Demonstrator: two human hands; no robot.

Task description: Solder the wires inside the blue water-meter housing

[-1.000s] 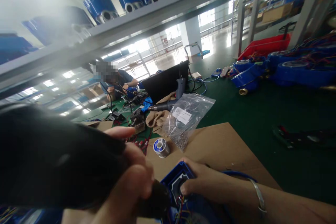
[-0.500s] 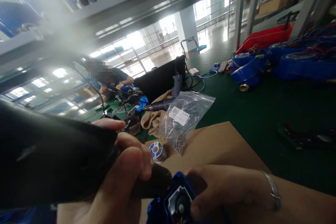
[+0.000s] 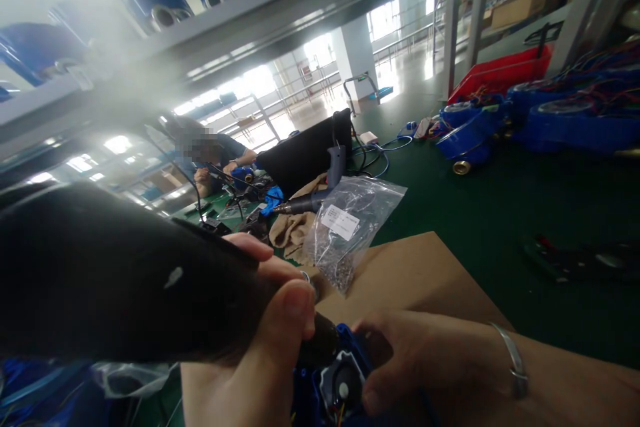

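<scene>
My left hand (image 3: 280, 313) is wrapped round a bulky black electric screwdriver (image 3: 125, 280), its thumb on the near side. The tool slants down to the right across the view. Its narrow front end (image 3: 323, 340) is at the upper left edge of a small blue housing (image 3: 355, 340), and its very tip is hidden. Inside the housing is a dark round part (image 3: 344, 383) with a pale centre and thin coloured wires. My right hand (image 3: 400, 360), with a silver bracelet on its wrist, grips the housing's right side between thumb and fingers.
Beyond my hands lie a cardboard sheet (image 3: 430, 273), a clear bag of small metal parts (image 3: 345, 220), a mostly hidden solder spool and a heat gun (image 3: 336, 167) on a cloth. Blue meter bodies (image 3: 465, 137) stand at right. A shelf (image 3: 300, 7) crosses overhead; a co-worker (image 3: 215, 160) sits opposite.
My left hand and the screwdriver have moved right, covering most of the solder spool. My right hand keeps its hold. More of a clear bag shows at lower left.
</scene>
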